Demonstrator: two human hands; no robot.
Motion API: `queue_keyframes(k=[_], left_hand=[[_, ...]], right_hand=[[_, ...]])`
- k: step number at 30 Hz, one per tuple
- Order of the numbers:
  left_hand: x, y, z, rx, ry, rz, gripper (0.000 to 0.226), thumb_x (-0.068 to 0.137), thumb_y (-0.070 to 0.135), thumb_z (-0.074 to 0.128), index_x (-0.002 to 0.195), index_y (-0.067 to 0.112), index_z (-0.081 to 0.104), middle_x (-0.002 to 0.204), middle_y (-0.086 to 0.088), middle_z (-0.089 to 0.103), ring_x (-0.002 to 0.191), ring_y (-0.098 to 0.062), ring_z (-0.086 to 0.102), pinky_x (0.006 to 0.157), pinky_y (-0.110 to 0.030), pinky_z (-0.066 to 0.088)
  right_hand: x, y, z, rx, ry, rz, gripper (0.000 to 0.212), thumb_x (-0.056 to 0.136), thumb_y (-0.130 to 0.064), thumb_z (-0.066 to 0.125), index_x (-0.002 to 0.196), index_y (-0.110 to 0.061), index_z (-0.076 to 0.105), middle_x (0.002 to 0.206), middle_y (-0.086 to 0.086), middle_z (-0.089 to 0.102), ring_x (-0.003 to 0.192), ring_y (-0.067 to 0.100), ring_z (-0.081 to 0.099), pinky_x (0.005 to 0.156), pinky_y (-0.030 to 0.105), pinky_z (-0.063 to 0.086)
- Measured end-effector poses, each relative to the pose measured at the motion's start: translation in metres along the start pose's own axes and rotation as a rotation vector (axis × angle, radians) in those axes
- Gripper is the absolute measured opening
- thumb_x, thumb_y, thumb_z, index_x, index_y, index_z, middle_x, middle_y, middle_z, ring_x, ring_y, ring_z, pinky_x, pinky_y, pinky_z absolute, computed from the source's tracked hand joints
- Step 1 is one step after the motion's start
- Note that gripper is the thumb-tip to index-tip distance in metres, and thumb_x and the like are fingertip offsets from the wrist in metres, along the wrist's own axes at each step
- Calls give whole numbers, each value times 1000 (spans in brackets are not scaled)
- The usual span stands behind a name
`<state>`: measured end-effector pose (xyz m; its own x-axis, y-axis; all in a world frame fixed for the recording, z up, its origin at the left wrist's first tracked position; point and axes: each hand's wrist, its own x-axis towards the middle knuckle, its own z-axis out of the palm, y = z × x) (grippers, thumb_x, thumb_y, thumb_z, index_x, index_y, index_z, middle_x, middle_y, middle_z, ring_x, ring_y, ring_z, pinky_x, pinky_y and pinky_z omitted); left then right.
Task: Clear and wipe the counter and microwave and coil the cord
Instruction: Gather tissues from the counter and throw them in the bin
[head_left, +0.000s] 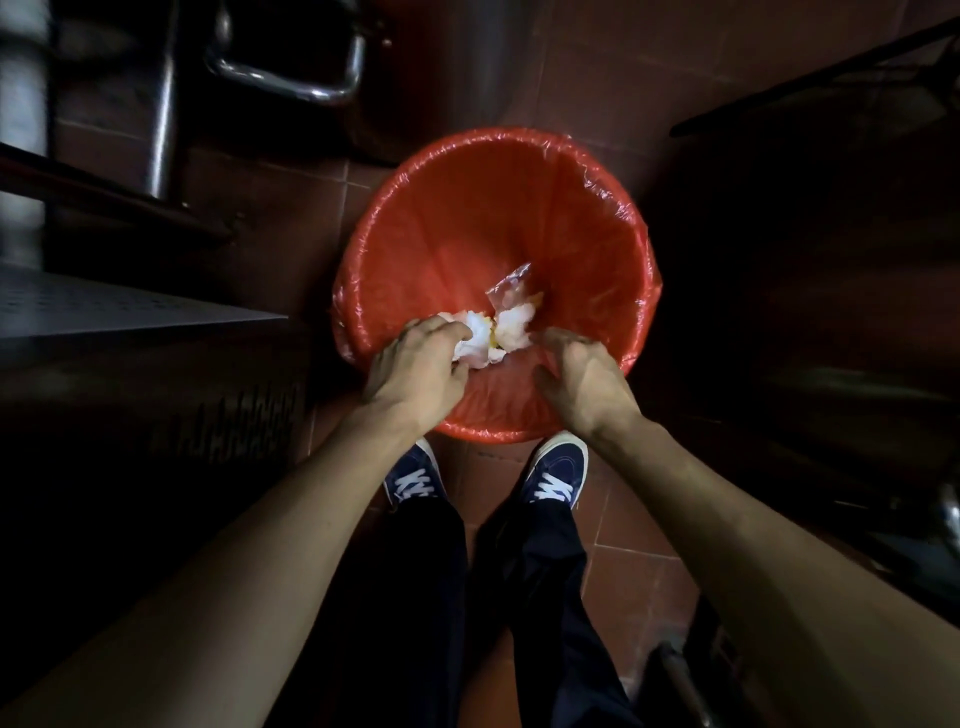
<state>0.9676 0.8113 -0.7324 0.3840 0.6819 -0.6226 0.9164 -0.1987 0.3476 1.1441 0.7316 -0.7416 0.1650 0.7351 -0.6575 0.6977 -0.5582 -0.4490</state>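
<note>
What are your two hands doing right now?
Left hand: grips the crumpled white tissue over the red bin.
Right hand: fingers curled; cannot tell if it holds anything.

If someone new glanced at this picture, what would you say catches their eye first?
The round bin lined with a bright red plastic bag dominates the middle, glowing against the dark floor. Over its near rim, the left hand grips crumpled white tissue with yellow stains, while the right hand hovers beside it. Below, dark blue sneakers with white laces stand on reddish floor tiles.
</note>
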Motion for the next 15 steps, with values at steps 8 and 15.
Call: queue_keyframes(k=[8,15], left_hand=[[-62,30,-67,-11,23,21,39,96,28,55,134,26,57,137,4,56,125,-24,51,102,-38,43],[-150,63,-154,33,52,66,45,98,35,50,142,25,49,144,2,52,131,-24,46,111,-41,35]], right_hand=[[-62,-43,-49,-57,81,-78,39,94,-17,55,132,-16,59,133,5,62,120,27,59,97,33,48],[-154,-113,-118,-122,129,-158,39,90,-20,56,128,-14,60,129,5,63,113,31,61,91,42,53]])
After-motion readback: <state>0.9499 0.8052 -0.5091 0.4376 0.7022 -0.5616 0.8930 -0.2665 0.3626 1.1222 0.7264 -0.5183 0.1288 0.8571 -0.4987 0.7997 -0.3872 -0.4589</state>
